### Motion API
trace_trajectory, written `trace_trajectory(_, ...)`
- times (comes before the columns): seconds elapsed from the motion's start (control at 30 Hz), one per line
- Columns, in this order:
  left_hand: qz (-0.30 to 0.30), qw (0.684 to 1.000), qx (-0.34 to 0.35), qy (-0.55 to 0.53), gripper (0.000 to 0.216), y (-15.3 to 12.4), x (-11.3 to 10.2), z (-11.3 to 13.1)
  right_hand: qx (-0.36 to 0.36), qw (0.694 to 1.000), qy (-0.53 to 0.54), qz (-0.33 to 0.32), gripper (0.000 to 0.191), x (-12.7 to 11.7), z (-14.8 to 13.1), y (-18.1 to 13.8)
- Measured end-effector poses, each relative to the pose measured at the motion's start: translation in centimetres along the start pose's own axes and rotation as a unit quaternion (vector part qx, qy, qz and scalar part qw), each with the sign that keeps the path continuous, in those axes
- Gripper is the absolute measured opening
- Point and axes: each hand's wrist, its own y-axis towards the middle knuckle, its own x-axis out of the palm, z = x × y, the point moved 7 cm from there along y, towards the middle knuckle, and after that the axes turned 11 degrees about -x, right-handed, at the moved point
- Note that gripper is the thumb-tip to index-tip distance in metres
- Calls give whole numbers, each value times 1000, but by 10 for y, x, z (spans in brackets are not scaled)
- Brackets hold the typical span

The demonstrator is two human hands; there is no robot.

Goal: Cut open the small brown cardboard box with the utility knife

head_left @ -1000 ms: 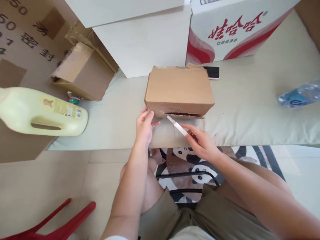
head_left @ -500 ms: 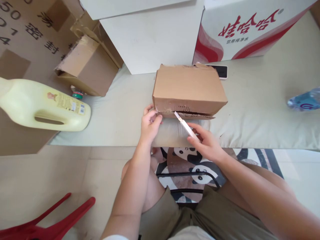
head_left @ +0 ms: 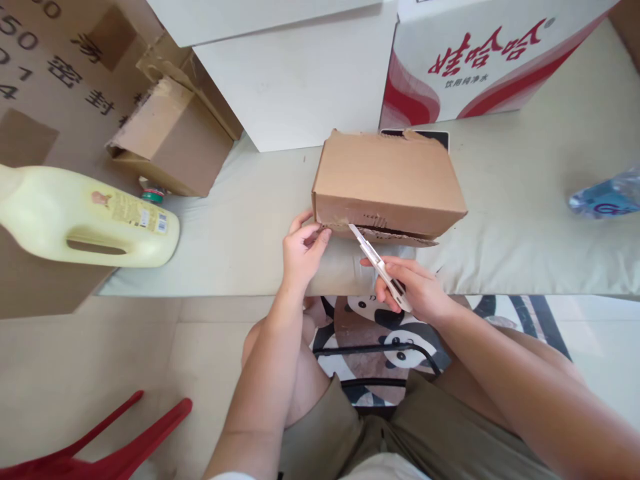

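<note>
A brown cardboard box (head_left: 390, 180) lies on a pale cushioned surface (head_left: 500, 227) in front of me. My left hand (head_left: 303, 250) pinches the box's lower left corner flap. My right hand (head_left: 415, 290) is closed round a white utility knife (head_left: 377, 263). The knife's tip points up-left into the slit along the box's near bottom edge. A dark phone (head_left: 435, 137) is mostly hidden behind the box.
A pale yellow jug (head_left: 85, 217) lies on its side at left. Behind it is an open small carton (head_left: 170, 140). White boxes (head_left: 295, 73) and a red-and-white carton (head_left: 480, 60) stand at the back. A water bottle (head_left: 605, 197) lies at right. A red chair (head_left: 105, 447) sits on the floor.
The box has turned slightly, its right end nearer me. My right hand drew back along the knife handle. My left hand's fingers closed on the corner flap.
</note>
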Motion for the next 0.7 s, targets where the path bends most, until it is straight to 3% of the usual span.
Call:
trace_trajectory(0.2,10,1000,-11,-3,18,1,-2,0,-5,999,35,-11,41,3,-3,1)
trace_trajectory(0.43,-15,999,25,38,13,-4,6,11,-14,999,33,-25,38,8,-1,2)
trace_trajectory(0.7,25,998,-58,-25,22,2,-1,-10,-29,998,42,34,37,-2,0,5)
